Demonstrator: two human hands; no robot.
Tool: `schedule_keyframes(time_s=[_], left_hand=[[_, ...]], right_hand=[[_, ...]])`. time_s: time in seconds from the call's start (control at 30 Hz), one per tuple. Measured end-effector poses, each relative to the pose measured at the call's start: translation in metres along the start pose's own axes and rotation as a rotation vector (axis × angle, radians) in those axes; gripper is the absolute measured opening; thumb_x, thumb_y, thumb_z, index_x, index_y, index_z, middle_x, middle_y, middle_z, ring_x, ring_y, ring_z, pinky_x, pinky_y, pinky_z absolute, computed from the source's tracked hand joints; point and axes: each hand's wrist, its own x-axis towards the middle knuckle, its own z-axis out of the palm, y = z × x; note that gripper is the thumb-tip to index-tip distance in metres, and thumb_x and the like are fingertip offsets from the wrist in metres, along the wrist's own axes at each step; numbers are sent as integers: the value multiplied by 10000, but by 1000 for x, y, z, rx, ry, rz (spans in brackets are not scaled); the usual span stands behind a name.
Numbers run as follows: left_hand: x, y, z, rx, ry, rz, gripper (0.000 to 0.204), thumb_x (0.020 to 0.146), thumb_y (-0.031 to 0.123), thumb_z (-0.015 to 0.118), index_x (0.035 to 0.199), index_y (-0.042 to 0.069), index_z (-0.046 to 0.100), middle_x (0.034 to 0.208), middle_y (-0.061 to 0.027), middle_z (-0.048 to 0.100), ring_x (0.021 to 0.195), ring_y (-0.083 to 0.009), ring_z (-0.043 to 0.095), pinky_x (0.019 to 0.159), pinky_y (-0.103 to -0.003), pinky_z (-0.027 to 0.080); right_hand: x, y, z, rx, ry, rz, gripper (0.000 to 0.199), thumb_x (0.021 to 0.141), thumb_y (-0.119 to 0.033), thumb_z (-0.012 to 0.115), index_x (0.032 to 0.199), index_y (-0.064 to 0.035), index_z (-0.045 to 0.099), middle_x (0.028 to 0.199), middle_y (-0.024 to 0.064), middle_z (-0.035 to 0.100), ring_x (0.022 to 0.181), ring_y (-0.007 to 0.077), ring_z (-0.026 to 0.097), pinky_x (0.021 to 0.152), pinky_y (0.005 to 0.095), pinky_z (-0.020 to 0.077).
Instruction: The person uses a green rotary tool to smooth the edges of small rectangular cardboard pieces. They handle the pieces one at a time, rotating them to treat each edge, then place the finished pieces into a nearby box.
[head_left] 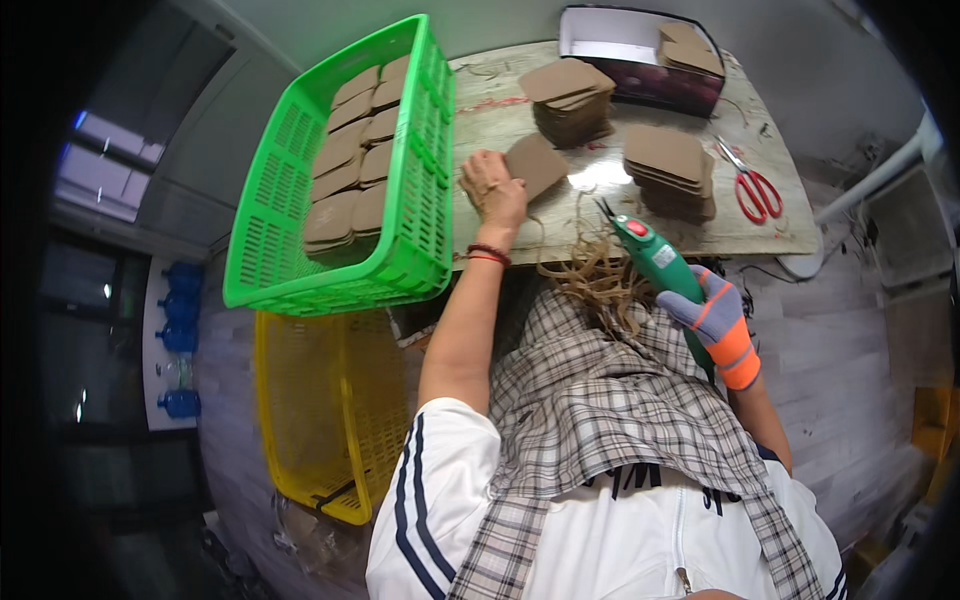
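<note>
My bare left hand, with a red bracelet at the wrist, is at the left of the table, its fingers curled against the left edge of a flat brown rounded pad. Its thumb touches the pad, and part of the edge is hidden under the hand. My right hand, in a grey and orange glove, is wrapped round a green cordless electric cutter with a red button. The cutter's pointed blades face up and left, apart from the pad. Loose brown trimmed strips hang over the table's near edge below the blades.
A green basket holding rows of brown pads stands at the left. Stacks of pads stand on the table. Red-handled scissors lie at the right. A dark box is behind, a yellow basket below.
</note>
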Motion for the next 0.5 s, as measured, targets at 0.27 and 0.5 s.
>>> schedule_keyframes(time_s=[0.27,0.5], left_hand=[[7,-9,8,42,-161,-155,452,671,209,757,1060,57,584,1080,-116,530,1100,-307,420,943,-455,306],[7,-7,10,-71,-37,-203,383,604,192,802,867,60,559,990,-118,519,1030,-308,428,908,-427,340]], right_hand=[[1,4,1,15,5,-18,432,747,-204,767,1053,42,588,746,27,621,606,56,545,548,213,447],[0,4,-1,35,10,-17,411,750,-203,768,1036,32,591,727,15,606,595,52,528,532,211,431]])
